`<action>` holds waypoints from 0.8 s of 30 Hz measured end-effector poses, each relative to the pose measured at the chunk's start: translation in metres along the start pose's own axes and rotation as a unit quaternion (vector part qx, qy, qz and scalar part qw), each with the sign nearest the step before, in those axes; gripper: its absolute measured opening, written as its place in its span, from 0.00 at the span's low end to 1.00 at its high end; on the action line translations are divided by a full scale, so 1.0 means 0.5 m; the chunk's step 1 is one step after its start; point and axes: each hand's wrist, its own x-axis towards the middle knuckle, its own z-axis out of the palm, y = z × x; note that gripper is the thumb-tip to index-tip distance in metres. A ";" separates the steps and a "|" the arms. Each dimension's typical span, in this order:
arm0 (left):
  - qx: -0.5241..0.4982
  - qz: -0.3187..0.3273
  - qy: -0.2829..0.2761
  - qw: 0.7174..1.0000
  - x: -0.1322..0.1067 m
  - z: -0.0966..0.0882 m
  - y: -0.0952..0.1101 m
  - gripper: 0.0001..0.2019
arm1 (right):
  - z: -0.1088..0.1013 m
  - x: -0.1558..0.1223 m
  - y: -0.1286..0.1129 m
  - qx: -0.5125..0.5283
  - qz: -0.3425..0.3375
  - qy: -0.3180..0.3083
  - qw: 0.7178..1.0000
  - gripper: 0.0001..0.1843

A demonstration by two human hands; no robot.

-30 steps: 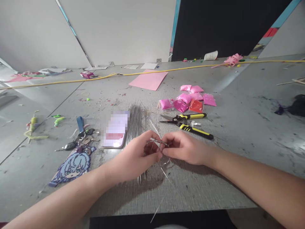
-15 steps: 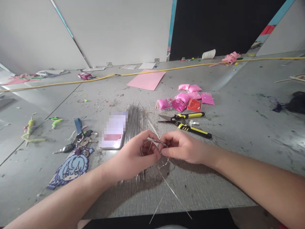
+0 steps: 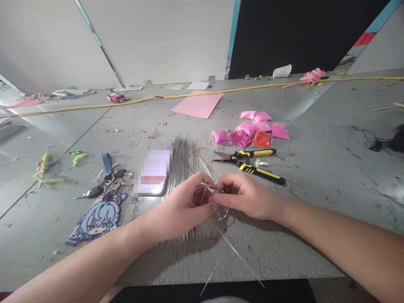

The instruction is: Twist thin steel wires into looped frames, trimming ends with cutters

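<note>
A small ring of twisted silver wire (image 3: 225, 213) is pinched between both my hands, over the front of the table. My left hand (image 3: 178, 210) curls round its left side, thumb and fingers closed on the wire. From the right, my right hand (image 3: 248, 195) pinches the ring with thumb and forefinger close to the left fingertips. Long straight wire ends (image 3: 241, 256) trail from the ring toward the table's front edge. Part of the ring is hidden by my fingers. Beyond my left hand lies a bundle of thin silver wires (image 3: 180, 162), partly covered by that hand.
Yellow-and-black pruning snips (image 3: 261, 173) lie spread behind my right hand. Several pink packets (image 3: 248, 128) and a red one (image 3: 261, 139) sit behind them. A phone (image 3: 153, 172) and keys (image 3: 93, 192) with a pixel-art charm (image 3: 97, 221) are at left. A yellow cable (image 3: 192, 96) crosses the back.
The whole view has shifted slightly, so things appear a little farther right. Both hands keep their hold on the wire ring. One trailing wire end has swung slightly right.
</note>
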 end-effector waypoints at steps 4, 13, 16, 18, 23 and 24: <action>-0.018 0.005 0.009 1.000 -0.002 0.001 0.002 0.07 | -0.007 0.000 0.000 0.058 0.009 -0.022 0.998 0.10; -0.030 0.012 0.012 0.999 0.000 0.003 0.005 0.08 | -0.009 -0.001 0.005 0.102 0.006 -0.024 0.994 0.08; -0.032 0.014 0.002 0.999 -0.001 0.006 0.003 0.10 | -0.006 -0.002 0.005 0.090 0.001 -0.020 0.996 0.08; -0.026 0.020 -0.005 0.999 -0.002 0.008 0.001 0.10 | -0.003 -0.002 0.005 0.076 0.003 -0.014 0.997 0.08; 0.013 0.040 -0.012 0.999 -0.001 0.010 -0.001 0.10 | 0.008 0.002 0.000 0.054 0.020 0.013 0.998 0.10; 0.027 0.042 -0.008 0.999 -0.001 0.010 -0.002 0.10 | 0.010 0.003 -0.002 0.050 0.021 0.021 0.998 0.10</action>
